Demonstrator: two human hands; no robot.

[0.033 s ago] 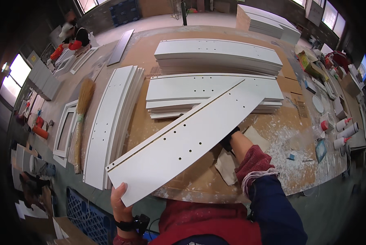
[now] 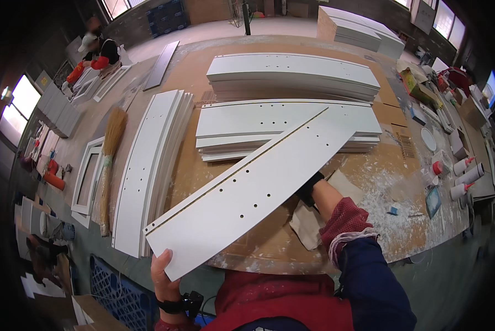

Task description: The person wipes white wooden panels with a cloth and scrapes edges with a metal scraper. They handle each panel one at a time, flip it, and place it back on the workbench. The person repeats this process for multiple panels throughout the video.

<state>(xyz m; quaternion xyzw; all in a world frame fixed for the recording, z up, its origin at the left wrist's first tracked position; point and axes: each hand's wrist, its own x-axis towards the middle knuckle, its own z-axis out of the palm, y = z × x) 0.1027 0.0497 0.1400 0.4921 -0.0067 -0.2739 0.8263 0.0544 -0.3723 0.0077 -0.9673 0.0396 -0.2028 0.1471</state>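
A long, white, drilled board (image 2: 247, 190) slants away rightward from the left hand (image 2: 160, 268) clasping its near end, the right hand (image 2: 311, 187) underneath, grip hidden.

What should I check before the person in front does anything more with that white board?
- Left hand gripping the white board's near end: ok, thumb on top.
- Right hand's grip: cannot tell, mostly hidden beneath the board.
- Grooved face upward: ok.
- Board clear of the stack behind: cannot tell, they overlap in view.
- Broom away from the board: ok, off to the left.
- Tabletop clean: not ok, white flecks at right.
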